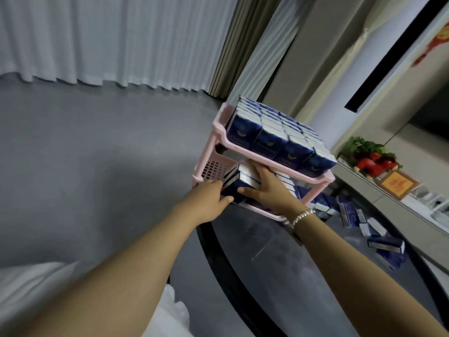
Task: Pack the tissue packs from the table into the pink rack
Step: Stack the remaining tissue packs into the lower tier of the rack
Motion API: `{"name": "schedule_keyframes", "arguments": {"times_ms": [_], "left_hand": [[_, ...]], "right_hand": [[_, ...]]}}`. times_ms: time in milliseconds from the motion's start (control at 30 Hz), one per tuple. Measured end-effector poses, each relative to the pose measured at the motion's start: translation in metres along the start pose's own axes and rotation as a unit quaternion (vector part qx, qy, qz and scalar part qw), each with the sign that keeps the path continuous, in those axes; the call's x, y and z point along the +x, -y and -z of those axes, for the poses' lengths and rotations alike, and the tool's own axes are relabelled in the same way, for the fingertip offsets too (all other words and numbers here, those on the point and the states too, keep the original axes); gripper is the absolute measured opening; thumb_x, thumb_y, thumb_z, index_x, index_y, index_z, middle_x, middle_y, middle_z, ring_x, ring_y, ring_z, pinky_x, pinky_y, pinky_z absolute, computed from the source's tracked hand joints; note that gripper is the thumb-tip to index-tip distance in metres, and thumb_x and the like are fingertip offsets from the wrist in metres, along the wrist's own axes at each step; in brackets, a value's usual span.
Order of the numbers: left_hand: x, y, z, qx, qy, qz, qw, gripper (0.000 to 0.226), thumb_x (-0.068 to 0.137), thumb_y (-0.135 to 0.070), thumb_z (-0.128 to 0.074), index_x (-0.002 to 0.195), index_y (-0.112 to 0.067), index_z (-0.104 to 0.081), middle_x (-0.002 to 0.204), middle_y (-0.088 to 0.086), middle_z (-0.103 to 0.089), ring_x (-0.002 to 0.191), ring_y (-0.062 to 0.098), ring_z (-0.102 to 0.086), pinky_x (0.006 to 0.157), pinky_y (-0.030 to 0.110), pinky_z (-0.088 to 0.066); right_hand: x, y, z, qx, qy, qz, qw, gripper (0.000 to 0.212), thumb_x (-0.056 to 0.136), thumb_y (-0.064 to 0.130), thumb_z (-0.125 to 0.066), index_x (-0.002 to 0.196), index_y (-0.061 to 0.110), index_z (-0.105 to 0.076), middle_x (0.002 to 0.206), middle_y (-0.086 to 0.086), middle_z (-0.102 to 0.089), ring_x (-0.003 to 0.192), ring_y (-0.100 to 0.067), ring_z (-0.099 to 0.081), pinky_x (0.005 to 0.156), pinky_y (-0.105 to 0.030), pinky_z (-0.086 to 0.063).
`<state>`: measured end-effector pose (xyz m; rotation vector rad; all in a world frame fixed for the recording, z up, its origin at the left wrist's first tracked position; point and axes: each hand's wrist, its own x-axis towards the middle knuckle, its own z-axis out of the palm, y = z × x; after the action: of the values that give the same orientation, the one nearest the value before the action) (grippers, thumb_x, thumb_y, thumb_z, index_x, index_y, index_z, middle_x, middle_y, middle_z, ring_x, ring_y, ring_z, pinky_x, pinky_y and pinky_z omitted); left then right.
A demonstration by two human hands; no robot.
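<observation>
Between left hand [213, 193] and right hand [264, 188], both clamped on bundle of dark-blue tissue packs [239, 182], entering lower tier of pink plastic rack [220, 132]. Next: push deeper, release, fetch loose packs [386, 244] on tabletop [315, 276] right of hand.

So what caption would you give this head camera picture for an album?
Both hands, left hand and right hand, slide tissue packs into the lower shelf of a pink rack.

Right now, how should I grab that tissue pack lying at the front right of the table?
Probably by its two long sides, coming down from above. The tissue pack lies flat on the dark table, top face bare and nothing stacked on it, so thumb and fingers can likely pinch across its narrow width.
</observation>
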<state>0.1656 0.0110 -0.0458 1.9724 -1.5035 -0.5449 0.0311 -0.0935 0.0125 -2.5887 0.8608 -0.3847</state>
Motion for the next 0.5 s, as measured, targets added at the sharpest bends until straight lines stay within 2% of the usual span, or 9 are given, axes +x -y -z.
{"name": "schedule_keyframes", "arguments": {"times_ms": [100,200,233,300,333,400,500], "left_hand": [[0.006,-0.002,-0.006,0.011,0.001,-0.008,1.000,0.044,0.096,-0.038,-0.048,0.129,-0.009,-0.047,0.127,0.011,-0.052,0.112,0.028,-0.052,0.095,0.044,-0.047],[0.012,-0.003,-0.007,0.033,-0.020,-0.012,0.999,0.042,0.097,-0.034,-0.047,0.130,-0.008,-0.046,0.127,0.012,-0.053,0.112,0.030,-0.052,0.095,0.044,-0.047],[0.013,-0.004,-0.007,0.056,-0.030,-0.015,0.998,0.040,0.097,-0.033,-0.048,0.128,-0.008,-0.048,0.126,0.012,-0.054,0.111,0.030,-0.053,0.094,0.043,-0.047],[0.016,-0.005,-0.008,0.116,-0.046,-0.029,0.992,0.037,0.097,-0.034,-0.048,0.125,-0.010,-0.051,0.123,0.011,-0.057,0.111,0.030,-0.054,0.093,0.041,-0.046],[0.017,-0.006,-0.011,0.140,-0.050,-0.035,0.988,0.037,0.097,-0.034,-0.048,0.126,-0.011,-0.052,0.124,0.010,-0.057,0.112,0.030,-0.053,0.094,0.040,-0.045],[0.019,-0.007,-0.016,0.173,-0.050,-0.034,0.983,0.036,0.097,-0.033,-0.049,0.128,-0.015,-0.054,0.126,0.009,-0.056,0.114,0.030,-0.051,0.094,0.039,-0.042],[0.024,-0.007,-0.019,0.212,-0.062,-0.019,0.975,0.029,0.096,-0.025,-0.053,0.122,-0.016,-0.061,0.121,0.008,-0.058,0.112,0.029,-0.052,0.093,0.039,-0.042]], "right_hand": [[0.017,-0.005,0.000,-0.007,0.016,-0.033,0.999,0.072,0.084,0.023,-0.068,0.144,0.014,-0.029,0.146,0.002,-0.039,0.134,-0.013,-0.036,0.104,-0.015,-0.026],[0.034,-0.008,-0.002,0.047,0.060,-0.078,0.994,0.068,0.087,0.014,-0.064,0.144,0.014,-0.027,0.142,0.010,-0.036,0.131,-0.004,-0.034,0.101,-0.005,-0.026],[0.041,-0.011,-0.003,0.056,0.064,-0.095,0.992,0.067,0.087,0.015,-0.064,0.144,0.016,-0.028,0.143,0.009,-0.037,0.131,-0.005,-0.034,0.105,-0.009,-0.027],[0.052,-0.018,-0.005,0.063,0.065,-0.134,0.987,0.062,0.086,0.021,-0.066,0.141,0.022,-0.036,0.144,0.005,-0.041,0.134,-0.014,-0.037,0.114,-0.030,-0.029],[0.057,-0.021,-0.005,0.061,0.071,-0.148,0.985,0.059,0.087,0.023,-0.065,0.139,0.024,-0.039,0.144,0.005,-0.042,0.134,-0.016,-0.039,0.114,-0.034,-0.029],[0.064,-0.021,-0.004,0.012,0.093,-0.157,0.983,0.056,0.089,0.025,-0.061,0.140,0.024,-0.038,0.146,0.004,-0.039,0.134,-0.017,-0.037,0.112,-0.026,-0.026],[0.074,-0.023,-0.003,-0.031,0.096,-0.152,0.983,0.055,0.091,0.023,-0.058,0.141,0.018,-0.036,0.140,0.002,-0.041,0.131,-0.014,-0.036,0.098,-0.013,-0.024]]}}
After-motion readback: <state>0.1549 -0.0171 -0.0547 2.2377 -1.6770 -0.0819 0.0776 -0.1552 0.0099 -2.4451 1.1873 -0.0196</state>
